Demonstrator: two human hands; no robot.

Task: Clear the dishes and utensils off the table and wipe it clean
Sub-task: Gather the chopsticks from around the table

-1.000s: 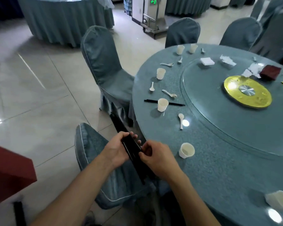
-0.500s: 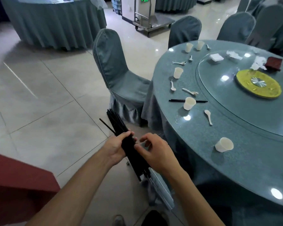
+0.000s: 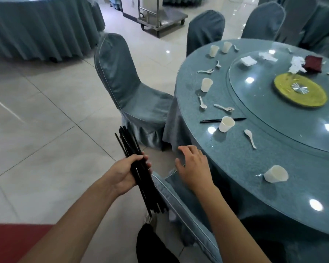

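My left hand (image 3: 124,174) grips a bundle of black chopsticks (image 3: 130,143) over the floor, left of the round blue table (image 3: 235,160). My right hand (image 3: 195,166) hovers by the table's near edge with relaxed fingers, holding nothing. On the table lie a pair of black chopsticks (image 3: 211,120), white cups (image 3: 226,124) (image 3: 275,174) (image 3: 206,84), white spoons (image 3: 250,138) (image 3: 202,102), crumpled napkins (image 3: 296,65) and a dark red cloth (image 3: 313,63). A yellow disc (image 3: 300,92) sits on the glass turntable (image 3: 273,118).
A covered chair (image 3: 125,86) stands left of the table, another chair's back (image 3: 179,202) is right below my hands. More chairs (image 3: 204,28) ring the far side. A metal cart (image 3: 156,14) and another draped table (image 3: 40,25) stand across the tiled floor.
My right hand has let go of the chopstick bundle and moved right toward the table edge. The left hand keeps the bundle. The view has shifted left and back.
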